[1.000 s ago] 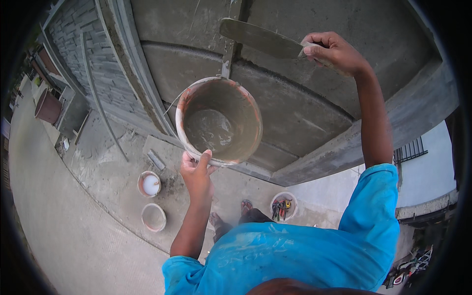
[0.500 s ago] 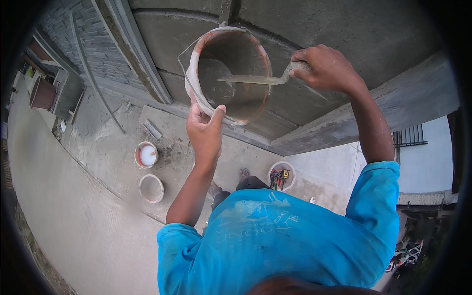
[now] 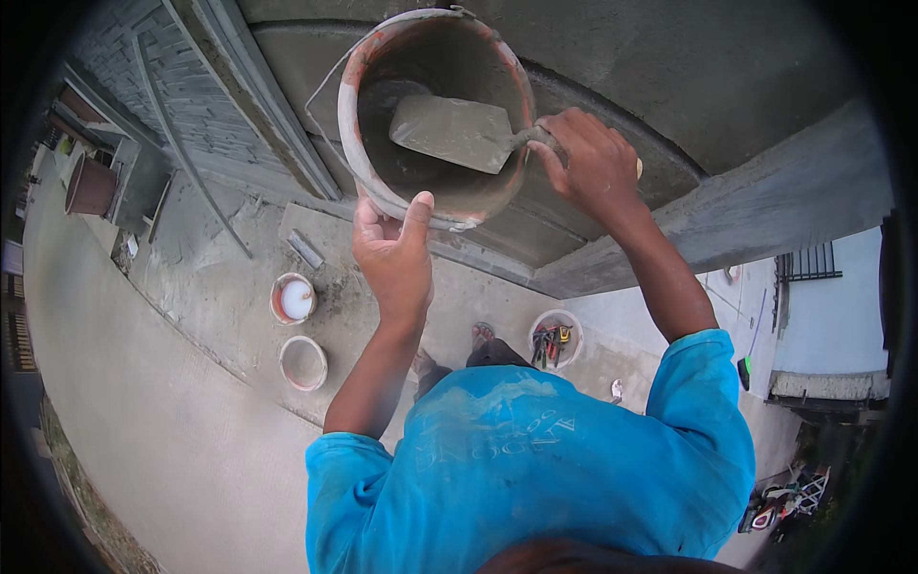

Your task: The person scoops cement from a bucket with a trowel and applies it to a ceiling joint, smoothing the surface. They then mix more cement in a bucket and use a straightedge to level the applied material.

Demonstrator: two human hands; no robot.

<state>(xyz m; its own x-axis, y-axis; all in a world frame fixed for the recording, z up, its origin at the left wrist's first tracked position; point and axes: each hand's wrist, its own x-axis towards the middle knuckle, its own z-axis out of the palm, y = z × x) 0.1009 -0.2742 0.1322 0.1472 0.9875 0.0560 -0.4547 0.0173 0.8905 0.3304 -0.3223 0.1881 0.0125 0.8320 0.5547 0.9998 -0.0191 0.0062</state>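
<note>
With my left hand [image 3: 394, 251] I grip the lower rim of a mortar-crusted bucket [image 3: 358, 134], thumb outside and fingers partly hidden beneath it. The bucket is tilted so its grey-coated inside shows, and a thin wire handle hangs at its left. My right hand [image 3: 591, 163] is closed round the handle of a trowel [image 3: 454, 132]. The trowel's flat, grey-smeared blade lies across the bucket's mouth, its broad face turned toward me. How much mortar sits in the bucket is hard to make out.
A grey plastered wall [image 3: 669, 77] with curved grooves rises just beyond the bucket. On the ground stand a bucket with white contents [image 3: 295, 299], another small bucket [image 3: 303, 364] and a tub of hand tools [image 3: 557, 340]. A long strip [image 3: 182, 143] leans at the left.
The bucket has shifted slightly up and left. My right hand has moved left, bringing the trowel further in, and the blade has turned from edge-on to flat.
</note>
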